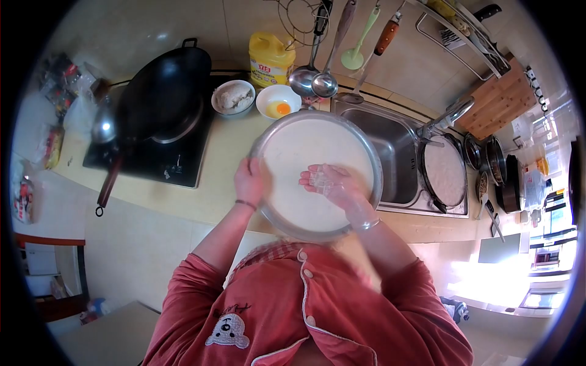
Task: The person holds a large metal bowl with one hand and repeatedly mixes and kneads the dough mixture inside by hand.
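A wide metal basin full of milky white liquid stands at the counter's front edge, close to my body. My left hand grips its left rim, the fingers partly hidden at the edge. Over the liquid, my right hand is turned palm up with its fingers stretched out. Something wet and translucent whitish lies on that palm and fingers; I cannot make out what it is. Behind the basin are a bowl with a raw egg and a bowl of white paste or powder.
A black wok sits on the induction hob at left. A yellow jug stands by the wall, near hanging ladles. At right are a steel sink, a round pan of white stuff and a cutting board.
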Motion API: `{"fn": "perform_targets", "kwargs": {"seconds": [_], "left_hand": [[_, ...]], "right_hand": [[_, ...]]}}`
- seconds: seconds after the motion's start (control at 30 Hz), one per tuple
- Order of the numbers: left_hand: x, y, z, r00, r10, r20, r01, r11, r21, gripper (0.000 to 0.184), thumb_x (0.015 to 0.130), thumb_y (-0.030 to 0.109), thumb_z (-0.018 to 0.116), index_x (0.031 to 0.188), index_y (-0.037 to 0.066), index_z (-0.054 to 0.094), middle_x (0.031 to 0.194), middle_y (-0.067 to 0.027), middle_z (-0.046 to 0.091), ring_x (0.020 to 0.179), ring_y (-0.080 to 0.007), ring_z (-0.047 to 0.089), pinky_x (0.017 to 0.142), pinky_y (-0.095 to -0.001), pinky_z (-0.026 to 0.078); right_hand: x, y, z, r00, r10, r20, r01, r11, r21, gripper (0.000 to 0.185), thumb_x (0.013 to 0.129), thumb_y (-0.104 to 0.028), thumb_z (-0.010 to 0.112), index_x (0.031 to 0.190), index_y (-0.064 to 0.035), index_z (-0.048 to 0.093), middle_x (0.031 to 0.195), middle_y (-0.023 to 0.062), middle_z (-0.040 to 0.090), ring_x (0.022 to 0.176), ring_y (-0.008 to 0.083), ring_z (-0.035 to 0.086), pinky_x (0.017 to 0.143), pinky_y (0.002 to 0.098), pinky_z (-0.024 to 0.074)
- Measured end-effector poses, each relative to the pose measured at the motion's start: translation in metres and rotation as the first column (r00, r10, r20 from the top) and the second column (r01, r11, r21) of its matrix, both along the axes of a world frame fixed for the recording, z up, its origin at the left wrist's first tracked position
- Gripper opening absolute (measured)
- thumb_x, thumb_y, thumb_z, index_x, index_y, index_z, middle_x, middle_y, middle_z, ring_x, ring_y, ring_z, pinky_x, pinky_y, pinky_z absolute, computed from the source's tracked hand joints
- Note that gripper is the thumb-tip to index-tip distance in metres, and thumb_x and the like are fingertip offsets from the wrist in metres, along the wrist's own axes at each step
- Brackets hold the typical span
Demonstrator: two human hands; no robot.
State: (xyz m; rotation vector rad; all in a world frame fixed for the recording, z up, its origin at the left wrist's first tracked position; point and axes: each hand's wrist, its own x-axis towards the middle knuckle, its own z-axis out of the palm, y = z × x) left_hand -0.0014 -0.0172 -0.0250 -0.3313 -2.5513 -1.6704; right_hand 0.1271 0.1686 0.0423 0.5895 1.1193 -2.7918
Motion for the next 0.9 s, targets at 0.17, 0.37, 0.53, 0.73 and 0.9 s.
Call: {"fn": "perform_targets", "kwargs": {"seconds": [0.17, 0.37, 0.53, 0.73, 0.9], "left_hand": [[-0.001, 0.000, -0.001, 1.000, -0.007, 0.016, 0.007, 1.000, -0.003, 0.029, 0.088, 0.026, 0.045, 0.088, -0.001, 0.055, 0.066, -0.0108, 0.056, 0.060, -0.0202, 0.053, 0.058, -0.0312, 0.043], [-0.002, 0.000, -0.004, 1.000, -0.005, 0.027, 0.006, 1.000, -0.008, 0.028, 0.088, 0.025, 0.045, 0.088, -0.001, 0.055, 0.067, -0.0105, 0.056, 0.061, -0.0194, 0.053, 0.058, -0.0308, 0.043], [0.000, -0.001, 0.004, 0.996, -0.028, 0.084, 0.028, 1.000, 0.006, 0.029, 0.086, 0.027, 0.045, 0.091, -0.001, 0.054, 0.081, -0.0239, 0.057, 0.077, -0.0402, 0.055, 0.067, -0.0425, 0.043], [-0.001, 0.000, -0.002, 1.000, 0.002, 0.014, -0.002, 1.000, -0.012, 0.030, 0.088, 0.027, 0.045, 0.089, -0.001, 0.056, 0.069, -0.0126, 0.057, 0.063, -0.0226, 0.055, 0.060, -0.0324, 0.043], [0.000, 0.000, 0.000, 1.000, 0.002, 0.007, -0.001, 1.000, -0.013, 0.030, 0.088, 0.027, 0.045, 0.089, -0.001, 0.056, 0.069, -0.0131, 0.057, 0.063, -0.0235, 0.055, 0.060, -0.0330, 0.043]], "right_hand": [[0.001, -0.005, -0.002, 0.984, -0.017, -0.178, 0.040, 0.991, 0.126, 0.032, 0.084, -0.010, 0.053, 0.111, 0.0068, 0.046, 0.102, 0.0206, 0.057, 0.097, 0.0317, 0.057, 0.087, 0.0380, 0.0460], [0.003, -0.001, -0.004, 0.997, -0.002, -0.073, 0.014, 0.986, 0.168, 0.031, 0.084, -0.010, 0.053, 0.110, 0.0060, 0.047, 0.102, 0.0209, 0.057, 0.096, 0.0307, 0.057, 0.084, 0.0374, 0.0469], [0.001, 0.004, -0.005, 1.000, 0.011, -0.022, -0.011, 1.000, -0.013, 0.035, 0.087, -0.017, 0.048, 0.112, 0.0076, 0.044, 0.104, 0.0224, 0.055, 0.096, 0.0314, 0.057, 0.084, 0.0372, 0.0467], [0.001, -0.003, -0.006, 0.997, -0.033, -0.072, 0.029, 0.998, -0.054, 0.036, 0.085, -0.007, 0.050, 0.115, 0.0096, 0.040, 0.109, 0.0230, 0.051, 0.104, 0.0311, 0.052, 0.090, 0.0373, 0.0435], [0.001, -0.006, -0.003, 0.993, -0.009, -0.121, 0.033, 0.979, 0.200, 0.039, 0.080, 0.004, 0.054, 0.115, 0.0098, 0.039, 0.109, 0.0215, 0.052, 0.105, 0.0292, 0.052, 0.092, 0.0364, 0.0427]]}}
